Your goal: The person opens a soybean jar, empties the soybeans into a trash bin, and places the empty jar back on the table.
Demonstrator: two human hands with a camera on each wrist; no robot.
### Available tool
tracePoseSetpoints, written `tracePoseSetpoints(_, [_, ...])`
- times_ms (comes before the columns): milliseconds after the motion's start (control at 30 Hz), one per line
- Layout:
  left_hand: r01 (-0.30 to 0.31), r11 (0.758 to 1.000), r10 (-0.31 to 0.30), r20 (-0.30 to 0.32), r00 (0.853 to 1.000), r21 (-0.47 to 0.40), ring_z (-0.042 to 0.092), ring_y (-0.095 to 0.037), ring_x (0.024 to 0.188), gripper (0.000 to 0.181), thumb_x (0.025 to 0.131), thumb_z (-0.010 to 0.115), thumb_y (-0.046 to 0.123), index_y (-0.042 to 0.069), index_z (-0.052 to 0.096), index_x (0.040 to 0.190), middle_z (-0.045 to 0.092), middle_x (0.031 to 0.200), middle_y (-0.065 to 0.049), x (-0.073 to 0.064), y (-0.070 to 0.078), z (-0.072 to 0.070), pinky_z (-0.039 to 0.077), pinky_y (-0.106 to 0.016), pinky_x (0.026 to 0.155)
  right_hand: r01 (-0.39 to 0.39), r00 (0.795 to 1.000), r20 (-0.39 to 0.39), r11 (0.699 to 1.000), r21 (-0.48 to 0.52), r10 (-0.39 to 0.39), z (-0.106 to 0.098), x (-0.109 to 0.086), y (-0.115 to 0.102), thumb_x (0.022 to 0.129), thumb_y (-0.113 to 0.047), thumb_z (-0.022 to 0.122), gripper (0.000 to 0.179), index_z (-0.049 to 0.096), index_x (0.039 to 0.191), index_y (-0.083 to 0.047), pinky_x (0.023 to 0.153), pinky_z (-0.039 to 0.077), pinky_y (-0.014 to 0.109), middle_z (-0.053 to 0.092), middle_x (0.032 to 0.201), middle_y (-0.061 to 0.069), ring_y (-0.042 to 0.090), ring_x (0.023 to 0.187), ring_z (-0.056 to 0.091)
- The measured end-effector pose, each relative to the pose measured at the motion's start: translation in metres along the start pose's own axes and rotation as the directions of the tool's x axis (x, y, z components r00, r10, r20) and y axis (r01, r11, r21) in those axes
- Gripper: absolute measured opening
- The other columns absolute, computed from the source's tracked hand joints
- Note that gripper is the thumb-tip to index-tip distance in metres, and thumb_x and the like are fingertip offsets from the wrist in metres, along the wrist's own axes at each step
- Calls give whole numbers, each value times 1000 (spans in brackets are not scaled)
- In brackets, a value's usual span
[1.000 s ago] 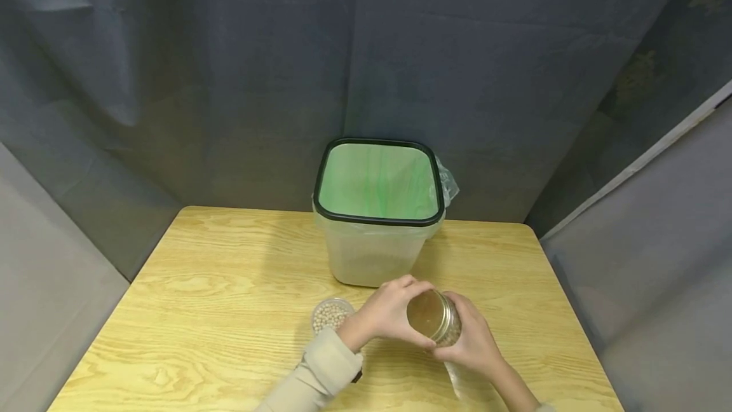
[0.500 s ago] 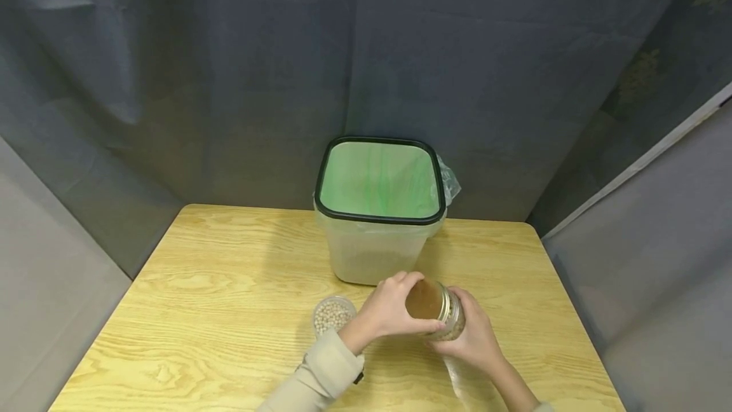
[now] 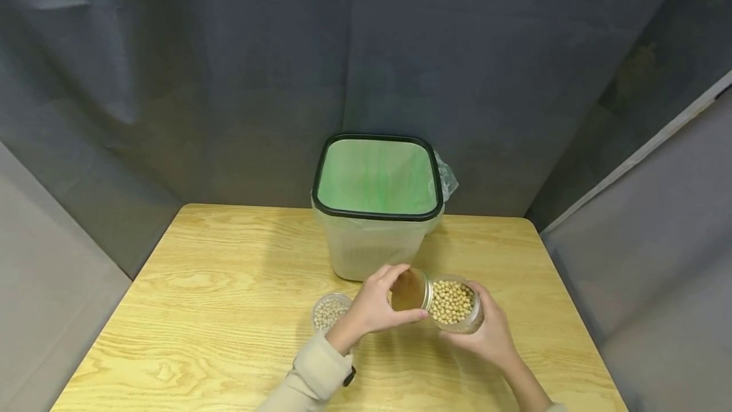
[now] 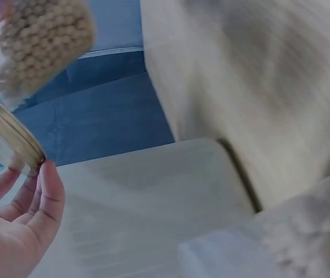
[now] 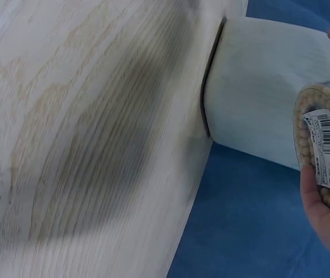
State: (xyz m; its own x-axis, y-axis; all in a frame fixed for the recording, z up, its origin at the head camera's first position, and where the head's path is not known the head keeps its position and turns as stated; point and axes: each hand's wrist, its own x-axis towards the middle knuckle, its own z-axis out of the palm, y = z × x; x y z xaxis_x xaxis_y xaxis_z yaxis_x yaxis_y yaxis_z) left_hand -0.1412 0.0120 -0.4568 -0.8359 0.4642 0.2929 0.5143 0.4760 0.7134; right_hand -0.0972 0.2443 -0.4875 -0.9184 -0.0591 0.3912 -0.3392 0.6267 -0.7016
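In the head view my left hand [image 3: 374, 305] pinches a gold-rimmed jar lid [image 3: 408, 291] by its edge, thumb below and fingers above. Just right of it, my right hand [image 3: 490, 329] grips a clear jar [image 3: 452, 302] full of round yellowish beans, its mouth uncovered. Lid and jar are very close; whether they touch I cannot tell. A barcode label [image 5: 329, 149] shows on the jar's base in the right wrist view. Beside my left wrist stands a second clear container [image 3: 330, 310] of paler beans, partly covered by the forearm.
Behind the hands stands a translucent bin [image 3: 374, 247] with a black rim and a green-tinted liner; some clear plastic [image 3: 447, 178] sticks out at its right. All this is on a wooden table [image 3: 217, 310] enclosed by grey curtains [image 3: 257, 68].
The lid, earlier on the jar, has come off and moved left with my left hand. My right hand has moved right and tipped the jar, so the beans inside now show.
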Motion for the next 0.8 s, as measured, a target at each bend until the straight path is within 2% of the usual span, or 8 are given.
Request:
tracePoseSetpoints(133, [24, 1000, -24, 1, 1000, -11, 53, -12, 95, 78, 69, 69, 57, 16, 46, 131, 53, 114, 1, -5, -6, 3, 46, -25, 79, -21, 1000, -13, 1000, -7, 21, -7, 0, -1, 44, -14, 91, 95, 42, 124, 2, 83, 44, 31, 54, 116, 16, 23, 101, 52])
tracePoseSetpoints(333, [74, 996, -75, 20, 997, 47, 53, -13, 98, 82, 68, 68, 61, 16, 46, 132, 52, 116, 0, -12, -14, 12, 47, -30, 81, -26, 999, -44, 999, 44, 28, -16, -1, -4, 43, -8, 90, 97, 41, 126, 4, 84, 35, 10, 52, 119, 19, -2, 104, 44])
tracePoseSetpoints(400, [87, 993, -89, 32, 995, 77, 52, -16, 102, 83, 68, 67, 63, 15, 45, 133, 51, 117, -1, -14, -16, 16, 46, -33, 83, -17, 998, -53, 998, 58, 20, -18, -1, -4, 43, -6, 90, 98, 40, 127, 5, 85, 33, 8, 51, 120, 20, -5, 104, 41])
tracePoseSetpoints(600, [126, 979, -142, 89, 986, 161, 50, -26, 111, 87, 67, 62, 69, 18, 43, 135, 49, 122, -6, -18, -23, 31, 46, -40, 86, -4, 998, -61, 996, 89, 10, -23, 2, -7, 45, -2, 88, 98, 39, 129, 5, 85, 32, 5, 50, 121, 23, -5, 106, 40])
tracePoseSetpoints(733, [134, 960, -168, 120, 978, 246, 48, -24, 111, 89, 66, 60, 71, 18, 42, 135, 48, 124, -5, -19, -29, 42, 48, -39, 81, -1, 998, -60, 996, 84, 6, -27, 3, -18, 45, 3, 86, 95, 39, 127, 9, 84, 31, 4, 49, 119, 27, -8, 105, 39])
tracePoseSetpoints(800, [128, 948, -170, 125, 977, 291, 49, -20, 106, 90, 66, 61, 71, 17, 43, 135, 48, 120, -1, -20, -32, 48, 49, -35, 76, 6, 998, -59, 997, 79, -1, -28, 3, -22, 44, 4, 86, 94, 39, 126, 11, 84, 30, 4, 49, 118, 28, -9, 104, 38])
